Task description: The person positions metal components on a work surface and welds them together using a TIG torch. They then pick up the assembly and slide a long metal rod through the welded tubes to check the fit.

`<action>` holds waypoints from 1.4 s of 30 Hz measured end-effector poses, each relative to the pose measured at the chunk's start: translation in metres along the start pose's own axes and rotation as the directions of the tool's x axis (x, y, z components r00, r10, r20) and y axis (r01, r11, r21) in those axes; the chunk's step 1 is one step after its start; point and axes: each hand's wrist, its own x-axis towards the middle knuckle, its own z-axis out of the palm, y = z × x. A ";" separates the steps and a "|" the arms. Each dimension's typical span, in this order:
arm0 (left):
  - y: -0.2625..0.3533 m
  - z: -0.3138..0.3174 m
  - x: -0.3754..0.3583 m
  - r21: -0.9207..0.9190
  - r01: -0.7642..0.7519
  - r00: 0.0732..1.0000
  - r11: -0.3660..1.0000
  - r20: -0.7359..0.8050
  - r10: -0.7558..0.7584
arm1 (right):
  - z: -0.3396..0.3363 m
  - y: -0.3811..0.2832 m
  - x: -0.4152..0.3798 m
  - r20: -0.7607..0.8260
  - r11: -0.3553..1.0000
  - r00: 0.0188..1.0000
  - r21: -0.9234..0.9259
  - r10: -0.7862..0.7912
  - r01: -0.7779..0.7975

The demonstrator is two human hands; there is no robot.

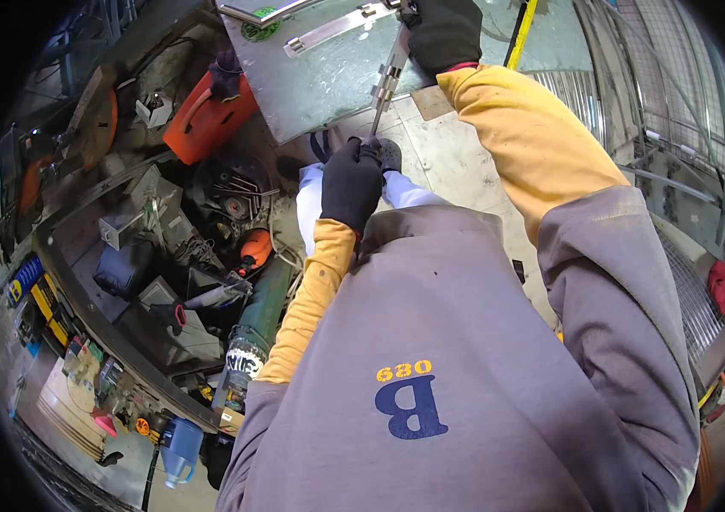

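My left hand (352,183), in a black glove, is closed around the lower end of a thin-shafted metal tool (376,121). Its shaft points up to a narrow metal strip with raised clips (387,81), held out past the near edge of a metal sheet (311,94). At the strip's upper end my right hand (443,34), also black-gloved, grips it; the fingers are partly hidden. A similar metal strip (334,32) lies on the sheet to the left of my right hand. Beside that hand is a yellow tape measure blade (521,34).
A red plastic container (209,119) stands left of the sheet. Below it, a bin (64,282) holds mixed tools and parts, with a green cylinder (262,311) near my left arm. A blue jug (180,450) sits lower left. Wire mesh panels (661,68) line the right.
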 end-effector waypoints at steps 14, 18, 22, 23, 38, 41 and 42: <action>0.022 -0.014 -0.030 0.002 0.239 0.970 0.971 0.040 -0.238 | -0.002 -0.002 0.003 -0.045 0.999 0.998 0.015 -0.032 0.033; 0.010 -0.002 -0.002 -0.012 0.023 0.999 1.000 -0.039 -0.024 | -0.005 -0.003 0.003 -0.013 0.998 0.999 0.033 -0.045 0.045; -0.004 -0.012 -0.028 -0.027 0.122 0.992 0.992 0.033 -0.121 | -0.006 -0.002 0.004 0.004 0.999 1.000 0.027 -0.025 0.025; -0.009 -0.007 -0.026 -0.026 0.127 0.991 0.992 0.043 -0.126 | -0.006 -0.002 0.003 -0.032 0.999 0.998 0.010 -0.049 0.050; 0.006 0.002 -0.002 -0.004 0.080 0.996 0.997 0.027 -0.080 | -0.003 -0.002 0.001 -0.044 0.999 0.998 0.007 -0.054 0.054; 0.007 -0.003 -0.002 0.052 -0.015 1.000 0.999 -0.005 0.015 | -0.002 0.000 0.006 -0.001 0.999 1.000 0.026 -0.025 0.025; 0.001 -0.009 -0.009 -0.002 0.000 1.000 1.000 0.012 0.000 | -0.002 0.000 0.006 0.004 0.999 1.000 0.021 -0.024 0.024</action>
